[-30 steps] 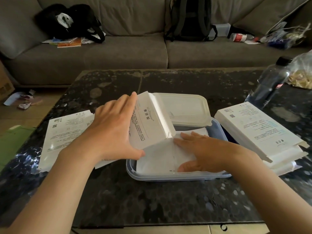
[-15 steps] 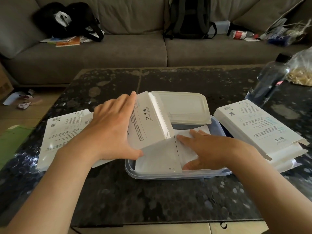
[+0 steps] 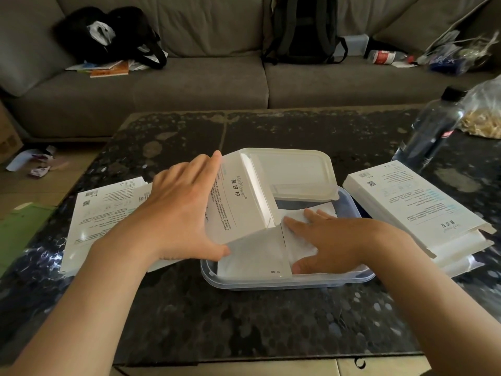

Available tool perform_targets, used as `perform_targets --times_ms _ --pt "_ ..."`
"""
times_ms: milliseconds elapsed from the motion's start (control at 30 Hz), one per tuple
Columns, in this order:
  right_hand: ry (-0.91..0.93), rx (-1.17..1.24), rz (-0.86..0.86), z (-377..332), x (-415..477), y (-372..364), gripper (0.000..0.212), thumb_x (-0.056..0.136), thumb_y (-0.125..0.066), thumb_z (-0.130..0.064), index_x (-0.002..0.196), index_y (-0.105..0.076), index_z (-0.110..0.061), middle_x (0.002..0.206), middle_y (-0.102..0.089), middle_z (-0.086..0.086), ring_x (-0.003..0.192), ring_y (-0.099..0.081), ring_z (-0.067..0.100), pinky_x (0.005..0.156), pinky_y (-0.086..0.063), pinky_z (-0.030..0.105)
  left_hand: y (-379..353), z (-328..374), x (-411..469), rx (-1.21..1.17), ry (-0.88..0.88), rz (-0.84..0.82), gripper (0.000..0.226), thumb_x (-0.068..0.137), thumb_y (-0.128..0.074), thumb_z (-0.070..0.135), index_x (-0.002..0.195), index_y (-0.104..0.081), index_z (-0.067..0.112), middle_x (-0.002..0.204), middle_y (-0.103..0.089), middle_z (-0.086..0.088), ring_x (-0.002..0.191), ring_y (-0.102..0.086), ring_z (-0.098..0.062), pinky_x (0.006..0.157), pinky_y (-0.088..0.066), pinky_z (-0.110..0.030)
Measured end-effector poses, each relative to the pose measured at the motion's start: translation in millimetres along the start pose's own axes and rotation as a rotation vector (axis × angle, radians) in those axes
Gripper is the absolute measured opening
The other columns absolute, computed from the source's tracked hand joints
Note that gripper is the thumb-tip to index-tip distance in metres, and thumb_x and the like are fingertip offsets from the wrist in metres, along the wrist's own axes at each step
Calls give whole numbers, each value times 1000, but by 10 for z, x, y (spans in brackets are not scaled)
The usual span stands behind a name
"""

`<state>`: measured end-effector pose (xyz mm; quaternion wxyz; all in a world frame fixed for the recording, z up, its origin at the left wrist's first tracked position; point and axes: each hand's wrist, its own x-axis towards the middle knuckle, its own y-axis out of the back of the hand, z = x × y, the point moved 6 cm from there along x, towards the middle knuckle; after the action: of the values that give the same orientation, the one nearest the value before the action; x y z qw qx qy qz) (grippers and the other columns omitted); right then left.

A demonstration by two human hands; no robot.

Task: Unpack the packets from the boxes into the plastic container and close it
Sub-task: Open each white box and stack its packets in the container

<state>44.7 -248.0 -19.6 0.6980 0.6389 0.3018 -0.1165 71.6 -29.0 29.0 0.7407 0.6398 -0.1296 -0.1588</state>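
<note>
A clear plastic container sits mid-table with white packets lying flat inside. My left hand grips a white printed box, tilted with its open end down over the container's left side. My right hand lies flat, fingers straight, pressing on the packets in the container. The white lid rests propped on the container's far edge. Two more white boxes are stacked to the right of the container. Flattened white boxes lie to the left, partly hidden by my left arm.
A dark bottle and a clear bag of pale food stand at the table's far right. The grey sofa behind holds a black bag, a backpack and clutter. Green card lies on the floor at left.
My right hand has slid slightly left and back across the packets, spreading them flat. The left hand and tilted box have held nearly still.
</note>
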Motion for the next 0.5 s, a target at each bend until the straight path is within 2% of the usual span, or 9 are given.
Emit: perform_targets --times_ms 267,333,367,400,433,467,500 --pt "29 -11 -20 36 104 -75 86 94 -40 -71 158 9 -41 170 6 -5 156 0 30 123 -11 53 3 20 -7 8 -33 12 149 55 -79 72 152 27 34 151 5 24 145 -1 -10 122 -6 -35" --pt "36 66 26 44 97 -10 76 98 -41 -64 159 -4 -39 169 -6 -5 155 -10 29 123 -14 51 3 33 -14 5 -46 11 148 55 -79 72 152 27 35 151 6 24 144 0 -8 121 -6 -34" --pt "36 154 99 53 64 91 66 100 -44 -56 158 -17 -38 167 -20 -3 152 -24 27 121 -23 47 8 49 -20 4 -58 13 148 55 -79 73 151 28 36 151 6 24 144 0 -8 121 -6 -33" --pt "35 253 220 65 7 235 52 102 -48 -47 151 -34 -36 158 -39 -3 141 -42 23 114 -37 41 15 70 -27 7 -72 22 147 55 -78 73 151 28 36 150 6 24 143 0 -7 120 -6 -32" --pt "42 350 384 78 -79 402 35 102 -52 -36 138 -52 -32 140 -57 -4 121 -58 17 99 -51 33 22 95 -36 17 -87 35 147 55 -78 73 151 27 36 150 7 23 143 1 -7 118 -5 -30" --pt "53 453 545 92 -176 553 19 101 -55 -28 119 -63 -30 116 -68 -6 99 -67 11 81 -57 26 33 130 -46 28 -102 47 146 56 -78 72 151 27 35 151 7 22 142 2 -7 117 -4 -28" --pt "74 566 658 94 -270 661 10 99 -59 -22 101 -66 -28 95 -71 -9 81 -71 9 66 -58 22 41 166 -52 37 -116 55 146 56 -78 71 151 27 36 151 6 21 142 2 -7 115 -3 -26"
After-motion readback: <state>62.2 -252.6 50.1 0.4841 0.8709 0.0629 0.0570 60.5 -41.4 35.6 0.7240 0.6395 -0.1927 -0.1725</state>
